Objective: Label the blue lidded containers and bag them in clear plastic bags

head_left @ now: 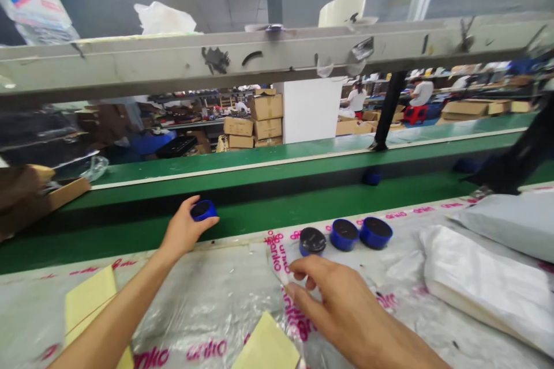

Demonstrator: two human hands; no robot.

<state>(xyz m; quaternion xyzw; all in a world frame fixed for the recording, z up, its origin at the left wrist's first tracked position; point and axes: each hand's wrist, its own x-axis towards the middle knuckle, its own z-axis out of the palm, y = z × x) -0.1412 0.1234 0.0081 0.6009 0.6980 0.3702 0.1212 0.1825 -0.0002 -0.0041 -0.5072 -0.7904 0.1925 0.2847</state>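
Observation:
My left hand (184, 228) grips a round blue puck-shaped piece with a dark top (203, 210), with fingers and thumb around its sides, over the near edge of the green conveyor belt. My right hand (333, 294) hovers above the plastic-covered table, thumb and index finger bent close together. A thin, pale strip, perhaps clear film, seems to be at its fingertips, but I cannot make it out. Just beyond that hand stand three similar blue pieces: one with a shinier top (312, 241), a middle one (344, 234) and a right one (376, 232).
Along the green belt (277, 202) sits another blue piece (372, 176). Yellow paper sheets (266, 346) lie on the plastic sheeting (208, 300). White padded bags (485, 282) are at right. Black posts (387, 109) hold up a shelf (173, 63); people sit in the background.

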